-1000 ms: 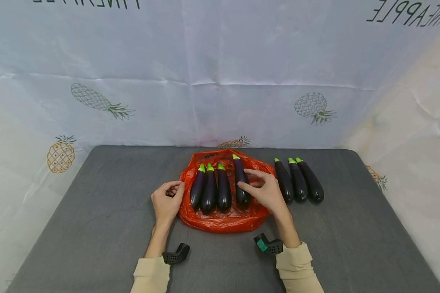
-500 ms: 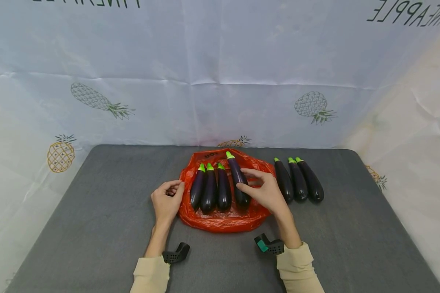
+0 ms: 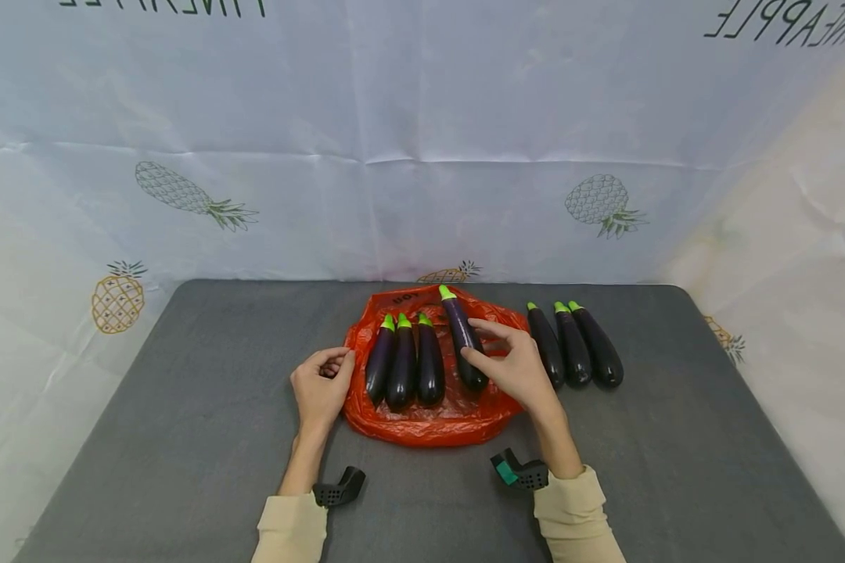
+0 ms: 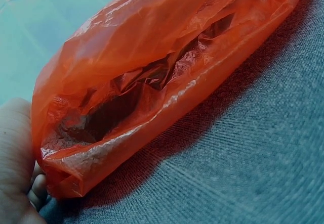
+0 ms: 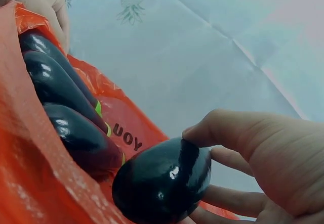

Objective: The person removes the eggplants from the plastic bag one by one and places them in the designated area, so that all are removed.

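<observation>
In the head view an open red plastic bag lies on the dark table with its mouth spread wide. My left hand pinches the bag's left rim between thumb and fingers; the left wrist view shows the red film bunched at that hand. My right hand grips a dark purple eggplant with a bright green stem end, over the right part of the bag mouth. Its rounded end faces the right wrist camera. Three other eggplants lie side by side inside the bag.
Three more eggplants lie in a row on the grey table, just right of the bag and my right hand. A pale cloth with pineapple prints hangs behind the table. Both wrists wear black camera mounts.
The held eggplant has tilted, its green end first swinging left and away from me. Since then it has shifted slightly right and farther away with my right hand. My left hand has stayed still.
</observation>
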The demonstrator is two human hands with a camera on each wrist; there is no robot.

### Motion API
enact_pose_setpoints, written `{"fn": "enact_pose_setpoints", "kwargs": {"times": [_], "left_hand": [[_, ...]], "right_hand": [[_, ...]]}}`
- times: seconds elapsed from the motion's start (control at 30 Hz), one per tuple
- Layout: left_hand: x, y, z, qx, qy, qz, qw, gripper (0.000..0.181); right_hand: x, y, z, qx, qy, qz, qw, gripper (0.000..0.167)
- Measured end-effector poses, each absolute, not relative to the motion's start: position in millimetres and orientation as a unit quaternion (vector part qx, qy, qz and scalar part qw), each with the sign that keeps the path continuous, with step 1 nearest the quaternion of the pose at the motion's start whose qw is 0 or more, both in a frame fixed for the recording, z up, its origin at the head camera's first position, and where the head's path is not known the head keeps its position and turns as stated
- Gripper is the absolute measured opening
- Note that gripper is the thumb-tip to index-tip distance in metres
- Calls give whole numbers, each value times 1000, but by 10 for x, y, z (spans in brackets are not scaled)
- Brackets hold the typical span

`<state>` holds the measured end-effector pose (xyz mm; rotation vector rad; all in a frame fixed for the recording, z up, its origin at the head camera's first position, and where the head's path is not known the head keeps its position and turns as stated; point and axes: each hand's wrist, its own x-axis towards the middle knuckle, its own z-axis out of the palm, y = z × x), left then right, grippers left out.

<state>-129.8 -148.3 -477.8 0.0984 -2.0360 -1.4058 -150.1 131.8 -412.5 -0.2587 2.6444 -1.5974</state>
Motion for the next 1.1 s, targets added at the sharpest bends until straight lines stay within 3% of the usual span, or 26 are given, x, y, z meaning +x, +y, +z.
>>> {"fn": "enact_pose_setpoints", "kwargs": {"times": [0.33, 1.1], "left_hand": [[-1375, -1589, -4997, 43, -780, -548, 299, 4], [-1361, -1598, -4976, 37, -784, -539, 306, 6]], "right_hand": [[-1503, 1337, -4059, -87, 859, -504, 10, 48], [-1487, 1782, -3856, -70, 841, -533, -63, 47]]}}
